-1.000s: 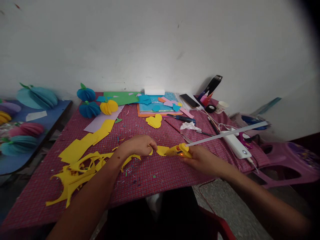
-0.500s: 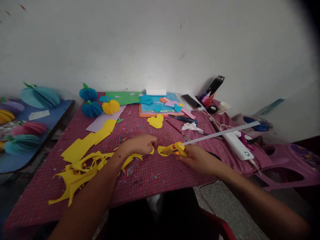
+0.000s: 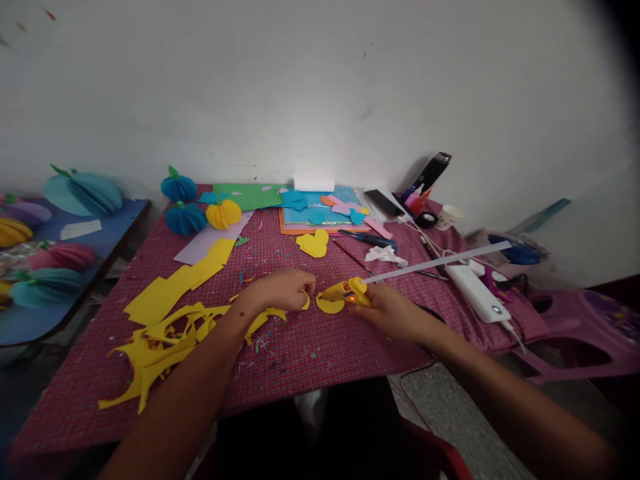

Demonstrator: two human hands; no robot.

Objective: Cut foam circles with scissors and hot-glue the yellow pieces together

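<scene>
My right hand is wrapped round a yellow glue gun with a small orange light and a long white glue stick out of its back. The gun's nozzle is over the left part of a yellow paper circle lying on the checked cloth. Just left of the circle, my left hand is closed on a small yellow paper piece, partly hidden by the fingers. Behind them sits a pile of yellow paper shapes. Yellow paper scraps lie by my left forearm.
Yellow, blue and teal paper pumpkins stand at the back left, more on a blue table. Toward the right are a utility knife, phone, black flask, paper cup and white power strip. Coloured sheets lie behind.
The nozzle of the glue gun has shifted left over the yellow circle, uncovering more of the circle's right side. My left hand has barely moved.
</scene>
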